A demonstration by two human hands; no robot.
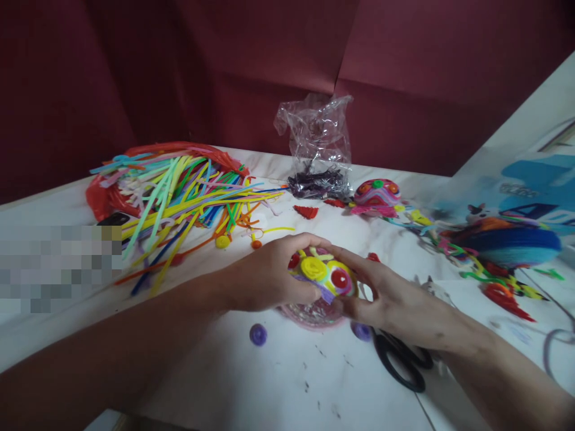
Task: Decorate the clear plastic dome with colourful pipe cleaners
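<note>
The left hand (272,269) and right hand (381,290) curve around a domed ornament of yellow, purple and pink fuzzy stems with a glossy red spot (327,276), pinching it between thumbs on the near side and fingers on the far side. It is above the middle of the white bench (215,383), over a round, translucent, pink-rimmed base (314,318). Good handling here probably means light, even pressure from both sides, with thumbs kept low so the coils do not flatten or peel.

Just beyond the hands lie a purple coiled disc (258,334) and black-handled scissors (401,362); farther off are a heap of multicoloured fuzzy stems (179,194) and a crinkled clear plastic bag (318,137).

Fingers cover the ornament's sides, and whether it is joined to the base cannot be told. The scissors' blades are hidden beneath the right forearm, and pixelation masks the left edge.
</note>
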